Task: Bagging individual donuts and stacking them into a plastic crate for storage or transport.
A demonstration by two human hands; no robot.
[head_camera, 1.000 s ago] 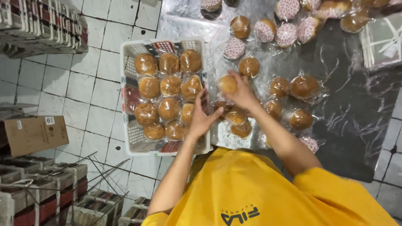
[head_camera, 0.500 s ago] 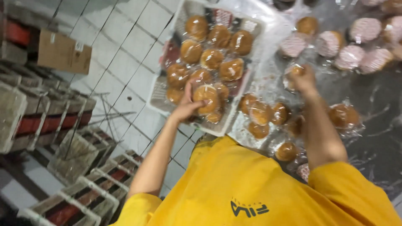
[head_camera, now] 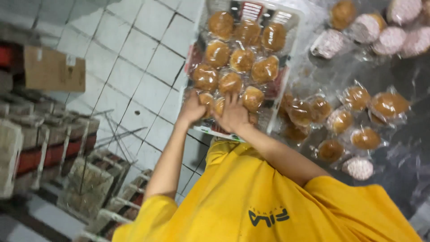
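Here both hands sit together at the near edge of a white plastic crate (head_camera: 286, 27), pressed down among wrapped buns. The left hand (head_camera: 191, 110) is curled over a bun at the crate's near left corner, fingers bent as if gripping it, though whether it truly holds the bun or only rests on it I cannot tell. The right hand (head_camera: 234, 114) lies flat, fingers spread over two or three wrapped buns (head_camera: 215, 104) in the near row, pushing or seating them rather than clenching. The two hands are just beside each other, almost touching, with the right slightly farther into the crate.

The crate stretches away from the hands, its long axis running from the person's chest toward the top of the view, tilted a little to the right. It holds rows of round golden-brown buns (head_camera: 242, 59), each in clear crinkly film that shines. The crate walls are slotted, hard plastic.

To the right of the crate, nearer the right arm, more wrapped buns (head_camera: 389, 105) lie loose on a dark surface covered with glossy plastic sheet (head_camera: 403, 148), some brown, some pale and speckled (head_camera: 359, 168). On the left is a white tiled floor (head_camera: 134, 58), a cardboard box (head_camera: 53, 69) and stacked crates (head_camera: 49, 148). The person's yellow shirt (head_camera: 268, 201) fills the lower view.
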